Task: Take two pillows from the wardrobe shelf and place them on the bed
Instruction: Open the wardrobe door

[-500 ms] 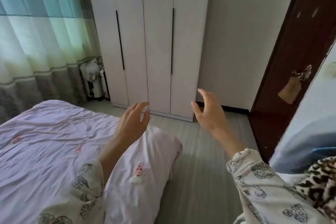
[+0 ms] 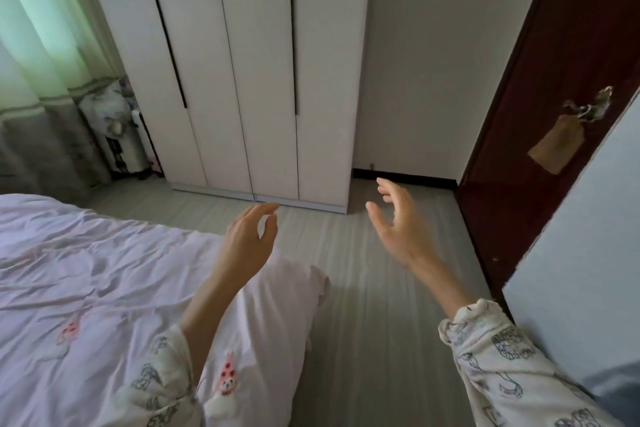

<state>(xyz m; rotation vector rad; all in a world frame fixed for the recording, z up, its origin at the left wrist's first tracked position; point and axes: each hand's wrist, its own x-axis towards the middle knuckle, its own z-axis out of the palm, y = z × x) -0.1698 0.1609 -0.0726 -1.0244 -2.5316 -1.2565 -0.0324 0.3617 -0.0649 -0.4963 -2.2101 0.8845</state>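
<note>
A white wardrobe (image 2: pixel 242 62) stands ahead against the wall, all its doors closed, with two long black handles. No pillows show; its shelves are hidden behind the doors. The bed (image 2: pixel 86 288), under a pale pink wrinkled cover with small bear prints, fills the lower left. My left hand (image 2: pixel 249 239) hovers over the bed's corner, fingers apart and empty. My right hand (image 2: pixel 398 222) is raised over the grey floor, palm turned left, fingers spread, holding nothing. Both hands are well short of the wardrobe.
A dark red-brown door (image 2: pixel 554 114) stands open at the right, a tag hanging on its handle. Green and grey curtains (image 2: pixel 38 80) hang at the left, with a white appliance (image 2: pixel 121 146) in the corner beside the wardrobe. Grey floor (image 2: pixel 363 322) lies between bed and wardrobe.
The view has tilted down and come closer to the wardrobe, whose top is now cut off. Both hands stay raised and empty, slightly wider apart.
</note>
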